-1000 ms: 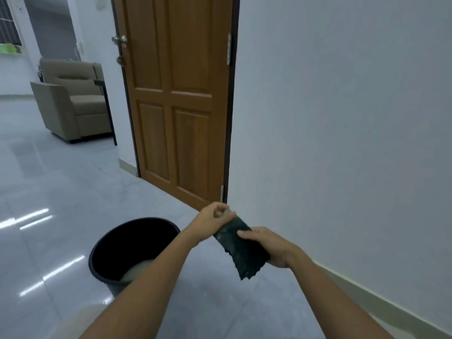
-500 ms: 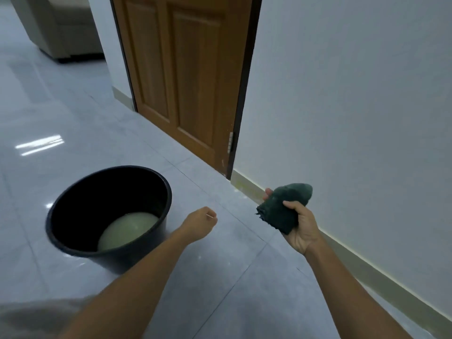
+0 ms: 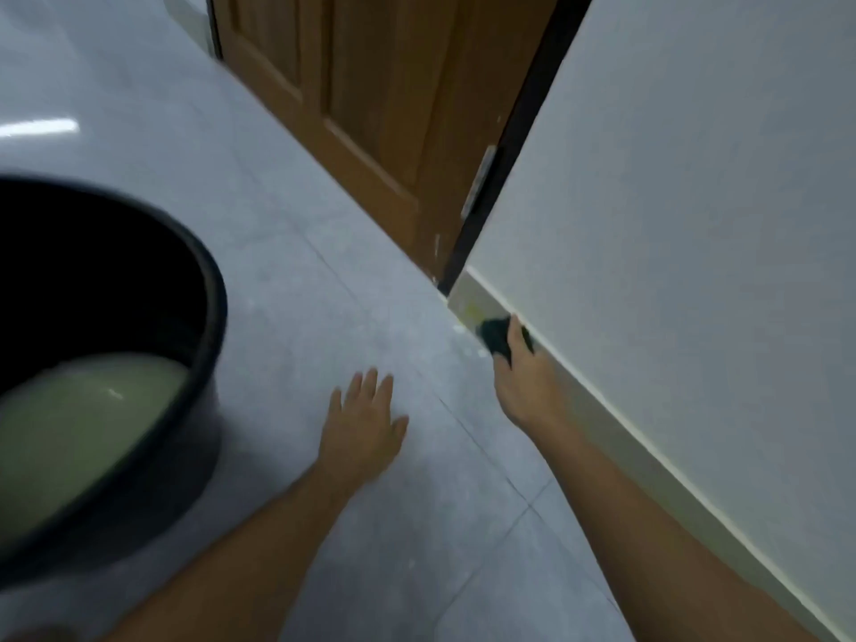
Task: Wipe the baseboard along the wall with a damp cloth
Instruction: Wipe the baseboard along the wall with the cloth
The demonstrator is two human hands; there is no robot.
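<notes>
A pale baseboard [image 3: 620,437] runs along the foot of the white wall, from the door frame toward the lower right. My right hand [image 3: 525,379] presses a dark green cloth [image 3: 494,336] against the baseboard, close to its end by the door frame. The cloth is bunched and partly hidden under my fingers. My left hand [image 3: 366,421] rests flat on the grey floor tiles with its fingers spread, holding nothing, to the left of the right hand.
A black bucket [image 3: 204,289] with cloudy greenish water stands on the floor at the left, close to my left arm. A brown wooden door [image 3: 370,99] with a dark frame [image 3: 505,164] meets the wall just beyond the cloth. Grey tiles lie between bucket and wall.
My right hand went down from mid-air and set the cloth against the baseboard. My left hand dropped flat onto the floor. The view moved lower and closer to the floor.
</notes>
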